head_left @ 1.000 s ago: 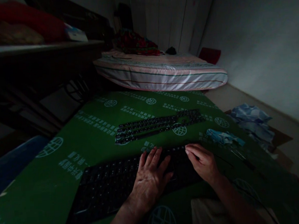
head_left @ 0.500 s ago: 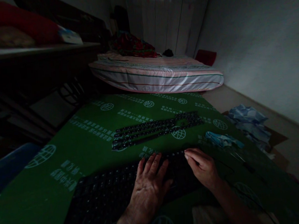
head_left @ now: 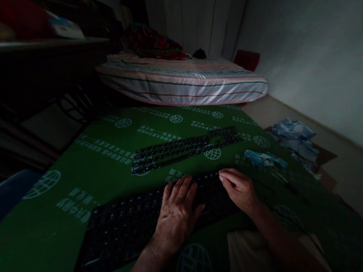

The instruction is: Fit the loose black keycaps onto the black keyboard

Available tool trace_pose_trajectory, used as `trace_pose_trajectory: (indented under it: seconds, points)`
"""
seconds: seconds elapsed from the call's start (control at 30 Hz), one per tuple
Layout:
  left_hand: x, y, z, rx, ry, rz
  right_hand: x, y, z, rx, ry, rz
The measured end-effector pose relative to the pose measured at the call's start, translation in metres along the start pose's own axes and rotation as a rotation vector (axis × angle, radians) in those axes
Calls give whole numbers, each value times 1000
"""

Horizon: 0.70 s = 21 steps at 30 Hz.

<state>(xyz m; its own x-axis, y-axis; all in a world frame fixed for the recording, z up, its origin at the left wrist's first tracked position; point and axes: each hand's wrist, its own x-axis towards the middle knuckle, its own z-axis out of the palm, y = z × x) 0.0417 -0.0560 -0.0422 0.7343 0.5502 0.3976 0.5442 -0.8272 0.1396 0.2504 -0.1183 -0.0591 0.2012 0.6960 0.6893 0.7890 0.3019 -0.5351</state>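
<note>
A black keyboard (head_left: pixel 122 226) lies at an angle on the green table before me. Across its right-middle part rests my left hand (head_left: pixel 175 215), open, palm down with the fingers stretched toward the far edge. At the far right of the keyboard is my right hand (head_left: pixel 239 190), its thumb and forefinger pinched together. Whatever sits between those fingertips is too small and dark to make out. Beyond the keyboard, loose black keycaps (head_left: pixel 170 150) are laid out in several rows. The keyboard area under both hands is partly hidden.
The green tabletop (head_left: pixel 88 165) carries white print. To the right lie a blue cloth-like bundle (head_left: pixel 264 159), a thin screwdriver-like tool (head_left: pixel 289 185) and a dark cable (head_left: pixel 311 241). A bed (head_left: pixel 191 84) stands beyond the table, and crumpled blue-white fabric (head_left: pixel 292 134) lies on the right.
My view has shifted a little, so the scene sits higher and farther left. Both hands keep nearly the same places on the keyboard, the right one still pinched.
</note>
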Motion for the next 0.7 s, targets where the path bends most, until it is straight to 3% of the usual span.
trace_pose_trajectory:
  seconds: [0.43,0.7]
  points:
    - [9,-8,5,26,-14,79,7,8,5,-133,-51,45]
    - [17,-7,3,42,5,128,10,9,4,-279,-133,-14]
